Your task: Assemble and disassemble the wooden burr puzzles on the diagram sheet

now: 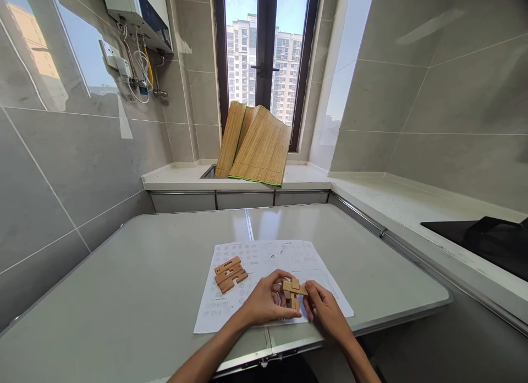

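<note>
Near the front edge of the table, my left hand (268,299) is curled around a small assembly of light wooden puzzle pieces (293,287), with fingers above and below it. My right hand (324,306) pinches the right end of a flat wooden piece (300,289) that lies across this assembly. To the left, several darker notched wooden pieces (230,274) lie side by side on a printed paper sheet (206,317). Both hands are over the sheet. My fingers hide part of the assembly.
The sheet lies on a pale folding table (144,273). Behind stands a white counter (177,177) with folded bamboo mats (264,146) before a window (284,70). A black stove (474,234) is on the right counter, and a water heater (140,15) hangs upper left.
</note>
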Demonstrator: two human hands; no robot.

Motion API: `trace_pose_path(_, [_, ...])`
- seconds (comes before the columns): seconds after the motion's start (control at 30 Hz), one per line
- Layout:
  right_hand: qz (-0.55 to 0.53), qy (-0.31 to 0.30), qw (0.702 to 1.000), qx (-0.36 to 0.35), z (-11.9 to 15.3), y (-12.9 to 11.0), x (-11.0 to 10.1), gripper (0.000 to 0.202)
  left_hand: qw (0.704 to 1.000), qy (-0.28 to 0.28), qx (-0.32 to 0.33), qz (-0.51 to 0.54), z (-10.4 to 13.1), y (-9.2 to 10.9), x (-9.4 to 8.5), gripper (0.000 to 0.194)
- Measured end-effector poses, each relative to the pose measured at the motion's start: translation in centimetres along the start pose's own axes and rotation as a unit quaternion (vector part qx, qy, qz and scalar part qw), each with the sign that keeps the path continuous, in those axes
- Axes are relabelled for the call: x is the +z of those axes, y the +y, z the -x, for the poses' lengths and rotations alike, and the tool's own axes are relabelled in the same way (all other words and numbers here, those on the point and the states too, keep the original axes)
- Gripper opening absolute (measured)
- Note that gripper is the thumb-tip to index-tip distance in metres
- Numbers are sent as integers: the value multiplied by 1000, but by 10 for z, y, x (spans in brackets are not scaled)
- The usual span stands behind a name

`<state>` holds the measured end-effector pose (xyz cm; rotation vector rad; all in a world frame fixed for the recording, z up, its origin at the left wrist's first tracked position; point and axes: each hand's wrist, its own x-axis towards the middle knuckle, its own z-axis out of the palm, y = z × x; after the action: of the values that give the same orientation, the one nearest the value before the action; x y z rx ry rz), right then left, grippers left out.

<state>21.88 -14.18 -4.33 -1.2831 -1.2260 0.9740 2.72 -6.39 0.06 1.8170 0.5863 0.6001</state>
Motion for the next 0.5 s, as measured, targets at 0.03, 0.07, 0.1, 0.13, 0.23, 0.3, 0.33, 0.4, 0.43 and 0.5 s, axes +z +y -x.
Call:
trace_pose_path(0.03, [-13,7,1000,1,0,1,0,56,1000,22,-5,8,-1,-1,-1,71])
trace_pose_path(0.07, [-23,13,1000,2,-1,1,0,56,999,49,-7,19,-3,-2,-3,71])
trace_pose_path(0.1, [-26,17,999,2,-1,0,1,56,996,78,-8,32,-5,-3,-5,71])
trace_pose_path(0.13, [-21,20,1000,1,-1,0,1,55,993,110,-6,47,-7,-4,-7,71])
trace_pose_path(0.23, [43,25,999,-16,-1,-3,2,48,980,185,-3,77,-11,-6,-13,68])
trace_pose_path(0.3, [96,27,994,-34,-1,-4,4,44,975,209,-6,74,-12,-7,-15,67])
trace_pose_path(0.33, [118,26,992,-41,-2,-3,5,44,975,213,-8,69,-12,-7,-16,66])
trace_pose_path(0.4, [156,27,986,-50,-3,-3,9,43,975,215,-8,62,-12,-8,-16,66])
trace_pose_path(0.43, [177,32,982,-52,-3,-2,12,41,975,216,-6,60,-12,-8,-15,66])
trace_pose_path(0.5, [222,54,972,-53,-3,-3,19,37,977,208,-5,55,-12,-10,-14,66])
